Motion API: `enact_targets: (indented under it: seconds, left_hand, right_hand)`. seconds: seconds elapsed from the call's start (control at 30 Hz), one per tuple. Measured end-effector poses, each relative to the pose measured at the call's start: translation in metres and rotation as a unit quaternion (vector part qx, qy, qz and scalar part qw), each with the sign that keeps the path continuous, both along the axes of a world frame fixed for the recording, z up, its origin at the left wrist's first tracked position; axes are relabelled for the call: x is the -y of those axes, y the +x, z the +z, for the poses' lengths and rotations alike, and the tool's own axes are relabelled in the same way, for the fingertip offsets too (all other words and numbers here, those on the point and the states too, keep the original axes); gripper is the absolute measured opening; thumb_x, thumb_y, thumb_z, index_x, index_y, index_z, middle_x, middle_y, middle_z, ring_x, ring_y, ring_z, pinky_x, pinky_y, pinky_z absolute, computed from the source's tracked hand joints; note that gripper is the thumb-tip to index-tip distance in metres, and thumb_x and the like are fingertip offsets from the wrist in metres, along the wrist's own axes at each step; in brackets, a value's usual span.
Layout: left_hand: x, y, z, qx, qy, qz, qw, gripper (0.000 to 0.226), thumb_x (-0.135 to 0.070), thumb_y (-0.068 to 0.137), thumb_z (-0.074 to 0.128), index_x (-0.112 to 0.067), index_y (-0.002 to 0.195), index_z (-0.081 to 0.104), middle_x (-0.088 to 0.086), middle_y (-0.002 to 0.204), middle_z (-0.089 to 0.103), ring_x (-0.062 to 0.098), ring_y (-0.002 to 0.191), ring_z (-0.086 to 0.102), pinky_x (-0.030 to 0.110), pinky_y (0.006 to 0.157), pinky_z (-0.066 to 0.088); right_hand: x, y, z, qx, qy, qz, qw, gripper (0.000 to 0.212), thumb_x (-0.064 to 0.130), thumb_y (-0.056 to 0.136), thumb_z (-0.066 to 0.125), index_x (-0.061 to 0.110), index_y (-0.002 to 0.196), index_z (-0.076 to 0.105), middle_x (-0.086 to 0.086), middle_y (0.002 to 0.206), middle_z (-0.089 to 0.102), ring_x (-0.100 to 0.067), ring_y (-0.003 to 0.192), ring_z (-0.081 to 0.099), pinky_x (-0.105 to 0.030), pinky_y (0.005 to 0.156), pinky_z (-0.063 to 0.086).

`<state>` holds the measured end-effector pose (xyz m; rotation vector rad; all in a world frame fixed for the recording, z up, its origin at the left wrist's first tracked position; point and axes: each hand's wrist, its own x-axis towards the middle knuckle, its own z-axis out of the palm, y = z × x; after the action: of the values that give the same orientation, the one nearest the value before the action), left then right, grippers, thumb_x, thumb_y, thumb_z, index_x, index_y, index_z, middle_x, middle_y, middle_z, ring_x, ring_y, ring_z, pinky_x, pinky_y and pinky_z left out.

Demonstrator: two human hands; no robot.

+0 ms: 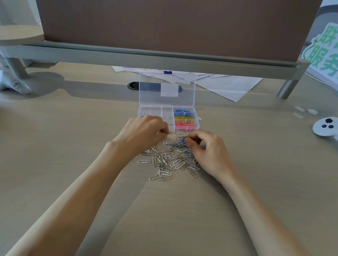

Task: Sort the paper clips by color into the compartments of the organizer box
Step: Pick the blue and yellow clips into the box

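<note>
Paper clips (168, 159), mostly silver, lay heaped at centre frame on the desk (58, 137). The left hand (142, 131) curled over the heap's upper left; its grip was hidden. Above stood the open organizer box (151, 111). The right hand (209, 151) pinched blue clips (181, 139) between thumb and fingertips.

This looks like an office workstation. A long pale wood-grain worktop (240, 198) is backed by a brown partition screen (171, 17) set in a grey metal rail (150, 60) on grey legs, the sort that divides facing desks. A dark oval cable port (134, 85) is set into the surface below the screen, and loose white paper sheets (227, 85) lie under the rail. A cut-out sign (336, 55) with green Chinese characters leans at far right. Stationery fits the setting: a heap of paper clips (169, 159) and a clear plastic organizer box (149, 111).
</note>
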<state>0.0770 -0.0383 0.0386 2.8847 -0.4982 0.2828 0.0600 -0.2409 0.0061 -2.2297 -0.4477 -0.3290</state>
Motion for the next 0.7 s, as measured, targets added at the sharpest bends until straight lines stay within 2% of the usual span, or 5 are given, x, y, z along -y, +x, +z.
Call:
enact_targets:
  seconds: [0.13,0.3,0.5,0.7]
  left_hand:
    - [0.002,0.001,-0.006,0.025,0.031,0.012,0.999,0.024,-0.034,0.097,0.052,-0.026,0.112,0.068,-0.009,0.11,0.064,0.02,0.097,0.06,0.028,0.067,0.04]
    - [0.003,0.003,-0.01,0.018,0.015,0.031,0.999,0.019,-0.034,0.094,0.055,-0.023,0.101,0.069,-0.008,0.103,0.065,0.019,0.094,0.06,0.028,0.065,0.036]
    - [0.005,0.003,-0.007,0.014,-0.014,0.049,0.999,0.025,-0.045,0.093,0.055,-0.023,0.094,0.067,-0.01,0.096,0.063,0.016,0.086,0.059,0.029,0.065,0.043]
    - [0.008,0.005,-0.012,0.018,0.001,0.053,0.998,0.02,-0.037,0.095,0.055,-0.024,0.098,0.07,-0.009,0.1,0.064,0.017,0.092,0.06,0.028,0.063,0.036]
  right_hand:
    - [0.001,0.0,-0.001,-0.008,0.006,-0.008,1.0,0.006,0.02,0.091,0.064,0.021,0.088,0.07,0.011,0.08,0.06,-0.007,0.064,0.053,-0.008,0.059,0.036]
    - [0.001,0.001,-0.002,-0.007,0.006,-0.011,1.0,0.006,0.021,0.091,0.064,0.021,0.088,0.07,0.014,0.079,0.059,-0.007,0.066,0.054,-0.008,0.059,0.036]
    - [0.001,0.002,-0.002,-0.008,0.008,-0.009,1.0,0.006,0.021,0.091,0.064,0.02,0.088,0.069,0.01,0.08,0.061,-0.005,0.059,0.052,-0.008,0.057,0.035]
    - [0.0,0.002,-0.002,-0.002,0.007,-0.012,1.0,0.006,0.02,0.091,0.064,0.019,0.087,0.069,0.011,0.077,0.061,-0.003,0.057,0.051,-0.009,0.056,0.035]
